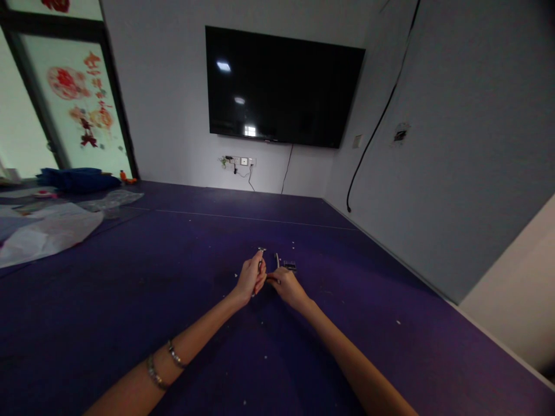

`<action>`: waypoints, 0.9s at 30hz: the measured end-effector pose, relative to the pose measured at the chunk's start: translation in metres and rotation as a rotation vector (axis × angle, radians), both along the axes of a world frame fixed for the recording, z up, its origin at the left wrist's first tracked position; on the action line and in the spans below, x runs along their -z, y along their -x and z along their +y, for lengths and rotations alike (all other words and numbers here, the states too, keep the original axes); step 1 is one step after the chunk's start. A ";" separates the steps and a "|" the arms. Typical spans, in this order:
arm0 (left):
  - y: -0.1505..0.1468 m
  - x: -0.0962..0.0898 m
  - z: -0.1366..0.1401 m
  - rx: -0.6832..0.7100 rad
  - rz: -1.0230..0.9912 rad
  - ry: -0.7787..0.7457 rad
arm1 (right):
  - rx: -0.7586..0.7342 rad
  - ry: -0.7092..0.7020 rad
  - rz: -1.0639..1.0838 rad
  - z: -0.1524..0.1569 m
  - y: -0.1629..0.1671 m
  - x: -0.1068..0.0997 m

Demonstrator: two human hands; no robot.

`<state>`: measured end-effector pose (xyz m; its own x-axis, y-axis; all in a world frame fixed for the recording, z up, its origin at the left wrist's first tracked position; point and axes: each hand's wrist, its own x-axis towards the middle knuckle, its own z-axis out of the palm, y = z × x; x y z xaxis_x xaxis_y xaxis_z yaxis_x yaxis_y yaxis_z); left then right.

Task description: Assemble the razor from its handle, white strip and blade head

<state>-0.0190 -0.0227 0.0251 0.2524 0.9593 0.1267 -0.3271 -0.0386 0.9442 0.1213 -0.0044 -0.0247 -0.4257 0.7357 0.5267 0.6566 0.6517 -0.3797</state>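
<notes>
My left hand (250, 276) is closed around the slim handle of a razor (261, 250), whose T-shaped metal head points up and away from me. The handle's lower end shows below the fist. Close beside it, my right hand (288, 287) has its fingers pressed together near the purple surface; what they hold, if anything, is too small to make out. Just beyond these fingers is a thin white stick-like item (277, 260) with a dark end. To its right lies a small dark, clear-edged case (290, 266), partly behind my right hand.
The purple surface (182, 323) carries scattered white bits. At the far left are plastic sheets (56, 234), dark blue cloth (78, 179) and a small orange item (128, 178). A television (281, 86) hangs on the back wall; a black cable (376, 128) dangles on the right.
</notes>
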 end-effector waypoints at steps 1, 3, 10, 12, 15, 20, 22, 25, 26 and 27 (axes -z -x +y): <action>0.000 -0.001 0.000 -0.002 -0.001 -0.002 | -0.001 -0.002 -0.040 -0.001 0.001 0.002; 0.001 -0.001 0.001 -0.004 -0.005 -0.002 | 0.023 -0.005 -0.111 -0.003 0.001 0.003; 0.002 0.000 0.002 0.002 -0.017 0.002 | 0.220 -0.020 -0.130 -0.006 -0.008 -0.011; 0.001 0.001 0.002 0.005 0.003 0.004 | 0.321 -0.004 -0.099 -0.006 -0.011 -0.014; 0.000 0.004 0.002 0.013 0.037 0.005 | 0.412 0.065 -0.119 -0.008 -0.014 -0.012; 0.000 0.010 0.004 0.004 0.040 -0.001 | 0.447 0.151 -0.182 -0.008 -0.009 -0.003; 0.001 0.011 0.006 0.005 0.044 -0.005 | 0.451 0.154 -0.191 -0.008 -0.006 -0.001; 0.002 0.012 0.008 0.002 0.057 0.001 | 0.454 0.169 -0.206 -0.007 -0.004 0.000; 0.003 0.012 0.008 0.000 0.062 0.002 | 0.453 0.174 -0.211 -0.007 -0.004 0.000; 0.003 0.012 0.008 -0.003 0.065 0.003 | 0.449 0.176 -0.216 -0.007 -0.003 0.001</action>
<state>-0.0218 -0.0143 0.0133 0.2574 0.9604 0.1070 -0.2650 -0.0363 0.9636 0.1247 -0.0117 -0.0254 -0.1340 0.9400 0.3137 0.9319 0.2272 -0.2829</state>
